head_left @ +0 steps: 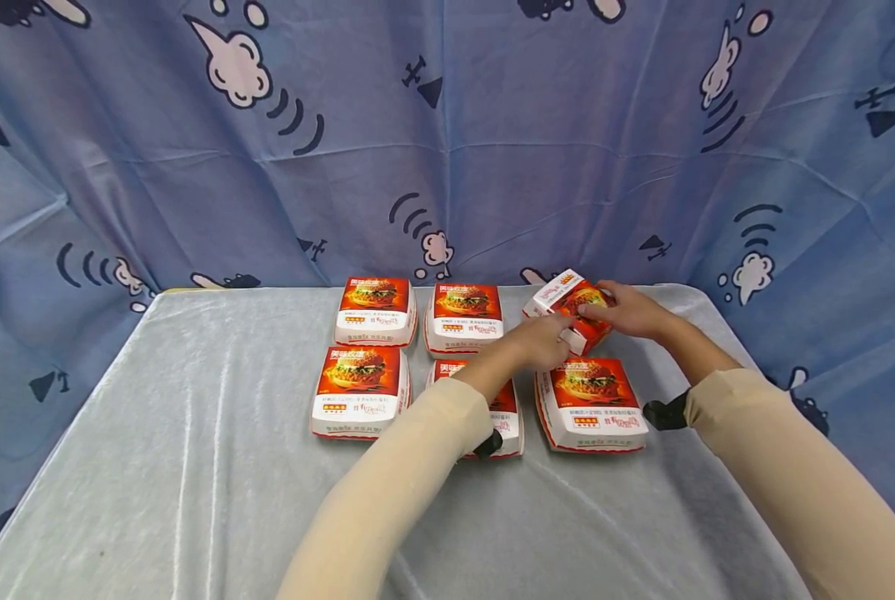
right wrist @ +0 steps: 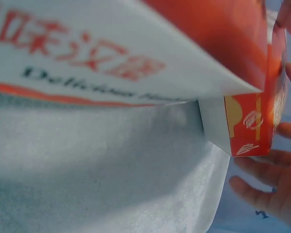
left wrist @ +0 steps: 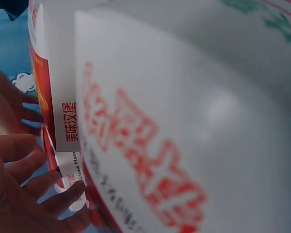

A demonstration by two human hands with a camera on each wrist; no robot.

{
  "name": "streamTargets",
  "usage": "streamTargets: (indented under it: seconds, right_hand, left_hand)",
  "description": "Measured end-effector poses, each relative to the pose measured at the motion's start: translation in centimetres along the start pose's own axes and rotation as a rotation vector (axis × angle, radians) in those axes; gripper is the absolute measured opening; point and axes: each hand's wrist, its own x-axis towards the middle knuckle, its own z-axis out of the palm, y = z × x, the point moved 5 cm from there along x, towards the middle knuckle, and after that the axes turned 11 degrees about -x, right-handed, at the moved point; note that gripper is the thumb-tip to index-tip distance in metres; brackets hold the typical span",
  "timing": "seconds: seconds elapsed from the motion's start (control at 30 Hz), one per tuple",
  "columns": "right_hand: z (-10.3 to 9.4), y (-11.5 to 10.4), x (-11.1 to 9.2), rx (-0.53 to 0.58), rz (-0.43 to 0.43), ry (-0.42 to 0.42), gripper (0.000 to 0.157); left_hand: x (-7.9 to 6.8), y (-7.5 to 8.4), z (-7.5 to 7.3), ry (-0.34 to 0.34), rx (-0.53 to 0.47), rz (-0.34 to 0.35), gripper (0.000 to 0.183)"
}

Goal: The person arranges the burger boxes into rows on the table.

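At the back right of the table, a red and white burger box [head_left: 562,289] is tilted and turned at an angle between both hands. My right hand [head_left: 631,312] grips its right side, the thumb lying across the printed top. From the near left, my left hand [head_left: 541,342] holds its lower edge; part of that grip is hidden in the head view. Just in front stands another burger box [head_left: 593,404]. A middle front burger box [head_left: 503,425] is partly covered by the left forearm. In the right wrist view, fingers [right wrist: 276,170] lie beside the box's red side.
Two burger boxes stand on the left, one at the back [head_left: 376,312] and one in front [head_left: 360,392]. A middle back burger box [head_left: 464,317] is beside them. A grey cloth covers the table [head_left: 155,467]; a blue patterned curtain [head_left: 342,192] hangs right behind it.
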Motion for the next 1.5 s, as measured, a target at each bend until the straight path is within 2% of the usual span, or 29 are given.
streamTargets:
  seconds: [0.17, 0.33, 0.53, 0.7, 0.9, 1.13, 1.33, 1.5]
  right_hand:
    - [0.0, -0.6, -0.4, -0.019, 0.011, 0.039, 0.082]
    - [-0.1, -1.3, -0.8, -0.079, -0.015, 0.049, 0.078]
    - [-0.2, -1.2, -0.7, -0.115, -0.056, 0.031, 0.079]
    - [0.0, -0.8, -0.4, -0.097, -0.062, 0.003, 0.081]
    - [0.2, -0.6, -0.3, -0.054, -0.113, -0.012, 0.079]
    - [0.2, -0.8, -0.5, -0.025, -0.150, -0.018, 0.077]
    - [0.2, -1.1, -0.8, -0.032, -0.132, 0.000, 0.077]
    - [0.1, -1.4, -1.1, -0.065, -0.112, -0.003, 0.075]
  left_hand:
    - [-0.1, 0.3, 0.1, 0.003, 0.058, 0.000, 0.052]
    - [0.0, 0.3, 0.2, 0.007, 0.058, -0.002, 0.051]
    - [-0.1, 0.3, -0.1, 0.060, 0.095, 0.010, 0.054]
    - [-0.1, 0.1, -0.4, 0.092, 0.093, -0.033, 0.054]
    - [-0.1, -0.2, -0.6, 0.109, 0.078, -0.038, 0.053]
    - [0.0, -0.3, -0.5, 0.097, 0.097, -0.025, 0.051]
    - [-0.1, -0.2, -0.4, 0.080, 0.105, -0.019, 0.049]
    - [-0.1, 0.3, -0.3, 0.062, 0.094, 0.030, 0.049]
